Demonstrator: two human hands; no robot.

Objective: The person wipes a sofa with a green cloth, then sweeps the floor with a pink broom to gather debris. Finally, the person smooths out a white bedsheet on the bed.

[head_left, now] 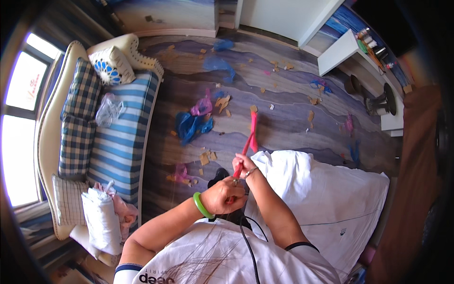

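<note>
Both my hands are wrapped round the red handle of a broom (253, 125) with a narrow bright pink head. My left hand (225, 196), with a green bangle at its wrist, grips the handle's near end close to my body. Farther along the handle is my right hand (243, 165), which wears a thin bracelet. The pink head lies on the floor ahead of me, its far end beside a scrap of cardboard (253, 109). To its left lie a crumpled blue plastic bag (188, 128) and a pink plastic bag (202, 105).
Scraps of cardboard and plastic are strewn over the wood-patterned floor (283, 113). A striped sofa (118, 146) with cushions stands on the left. A white-covered bed (321, 199) is close on my right. At the far right is a white desk (338, 53) with a stool (380, 102).
</note>
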